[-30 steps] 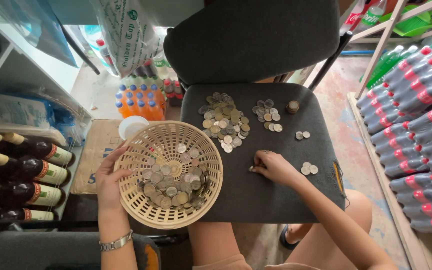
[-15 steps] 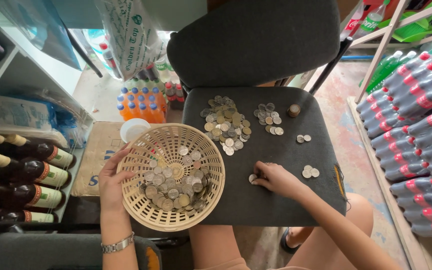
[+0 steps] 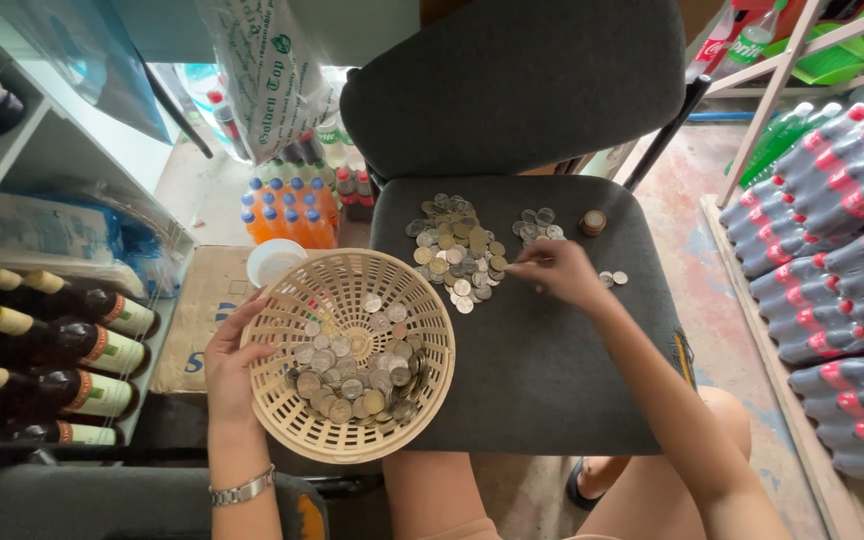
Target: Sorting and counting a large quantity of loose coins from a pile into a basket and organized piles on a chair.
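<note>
Black padded chair (image 3: 542,390), seat and backrest facing the viewer, fills the centre and serves as the work surface. Shrink-wrapped packs of red-capped soft-drink bottles (image 3: 842,260) are stacked at 3 o'clock beside a slanted wooden rack (image 3: 787,75). Shelf of dark bottles with yellow caps (image 3: 42,340), laid on their sides, sits at 9 o'clock under a white shelf board (image 3: 12,160). Printed plastic sack (image 3: 262,70) hangs at 11 o'clock; below it stands a pack of small orange drink bottles with blue caps (image 3: 287,210). Flattened cardboard box (image 3: 202,315) lies on the floor left of the seat, a small white tub (image 3: 274,262) resting at its upper edge. Round cream plastic basket (image 3: 352,355), openwork sides, rests on the seat's left front corner at 7 o'clock and holds a layer of loose coins. Left hand (image 3: 232,365), a metal wristwatch (image 3: 242,490) on the wrist, grips the basket's left rim with fingers curled over the edge. Right hand (image 3: 557,270) lies on the seat near 12 o'clock, fingertips pinched together and pressed down just beside the large heap of mixed coins (image 3: 457,250); whether a coin sits under them cannot be told. Smaller coin group (image 3: 537,222) lies just beyond the hand. Short coin stack (image 3: 593,221) stands at 1 o'clock. Two stray coins (image 3: 613,278) lie just right of the hand.
</note>
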